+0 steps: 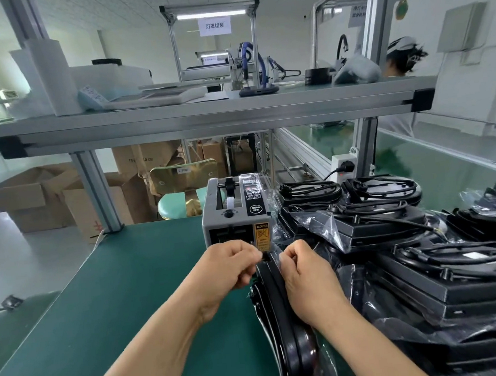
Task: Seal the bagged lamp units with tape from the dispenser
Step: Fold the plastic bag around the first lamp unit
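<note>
A grey automatic tape dispenser (235, 216) stands on the green bench, its outlet facing me. Right in front of it a black lamp unit in a clear bag (284, 313) stands on edge. My left hand (229, 267) pinches the top of the bag with curled fingers, close to the dispenser's outlet. My right hand (304, 276) grips the bag's top from the right side. Whether a strip of tape is between my fingers cannot be made out.
Several bagged black lamp units with coiled cables (426, 250) are piled to the right. The green bench mat (125, 303) spreads to the left. An aluminium shelf (204, 113) runs overhead. Cardboard boxes (31, 194) and a chair (181, 193) sit beyond; another person (403, 57) works at the far right.
</note>
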Demonstrator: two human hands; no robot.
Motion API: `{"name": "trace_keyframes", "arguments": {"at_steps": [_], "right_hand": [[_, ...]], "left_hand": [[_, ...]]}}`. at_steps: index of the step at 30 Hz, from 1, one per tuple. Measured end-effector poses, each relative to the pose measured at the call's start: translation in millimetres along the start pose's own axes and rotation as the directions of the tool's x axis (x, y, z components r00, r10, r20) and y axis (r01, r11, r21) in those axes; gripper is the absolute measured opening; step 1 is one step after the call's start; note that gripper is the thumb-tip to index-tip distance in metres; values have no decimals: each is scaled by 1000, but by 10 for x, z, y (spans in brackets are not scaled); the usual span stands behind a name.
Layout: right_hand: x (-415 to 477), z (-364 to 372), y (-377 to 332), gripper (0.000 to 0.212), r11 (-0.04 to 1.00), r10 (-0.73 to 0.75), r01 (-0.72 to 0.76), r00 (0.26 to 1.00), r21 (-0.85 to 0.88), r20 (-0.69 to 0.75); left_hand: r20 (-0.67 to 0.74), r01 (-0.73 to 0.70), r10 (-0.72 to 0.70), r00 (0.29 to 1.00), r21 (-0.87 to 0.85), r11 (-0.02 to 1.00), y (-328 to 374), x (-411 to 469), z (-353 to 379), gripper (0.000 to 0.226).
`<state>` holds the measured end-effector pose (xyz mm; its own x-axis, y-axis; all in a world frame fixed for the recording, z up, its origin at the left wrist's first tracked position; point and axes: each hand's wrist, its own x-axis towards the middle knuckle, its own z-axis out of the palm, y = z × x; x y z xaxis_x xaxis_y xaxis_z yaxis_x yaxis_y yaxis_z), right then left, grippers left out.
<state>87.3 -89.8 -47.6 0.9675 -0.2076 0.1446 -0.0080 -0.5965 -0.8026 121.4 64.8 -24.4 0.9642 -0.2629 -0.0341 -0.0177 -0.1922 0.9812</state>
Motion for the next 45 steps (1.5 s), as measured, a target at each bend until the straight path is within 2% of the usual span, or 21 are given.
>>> {"name": "trace_keyframes", "arguments": {"at_steps": [3, 6, 16, 32, 40, 42, 45], "right_hand": [[-16, -9, -3, 23, 1000, -6, 6, 1000, -2, 6], [-11, -10, 13, 20, 1000, -26, 25, 1000, -9, -9], [-4, 11, 39, 18, 998, -62, 62, 998, -7, -28], [3, 25, 48, 19, 998, -65, 65, 998, 2, -24], [7, 25, 60, 20, 997, -71, 71, 997, -9, -10], [-2, 26, 60, 20, 997, -80, 80, 997, -9, -13], [-6, 16, 57, 20, 996, -94, 93, 995, -16, -18]], "left_hand": [[35, 10, -14, 999, 112, 994, 32, 72, 11, 21], [54, 13, -22, 998, 160, 987, 15, 149, 36, 25], [18, -5, 3, 1000, 92, 996, -102, 220, 60, 28], [-144, -58, 85, 986, 184, 981, -202, 235, 158, 23], [-220, -38, 123, 968, 355, 934, -244, 252, 205, 16], [-262, 3, 85, 961, 319, 948, -268, 258, 234, 13], [-284, 67, -39, 958, 89, 994, -270, 280, 297, 22]]}}
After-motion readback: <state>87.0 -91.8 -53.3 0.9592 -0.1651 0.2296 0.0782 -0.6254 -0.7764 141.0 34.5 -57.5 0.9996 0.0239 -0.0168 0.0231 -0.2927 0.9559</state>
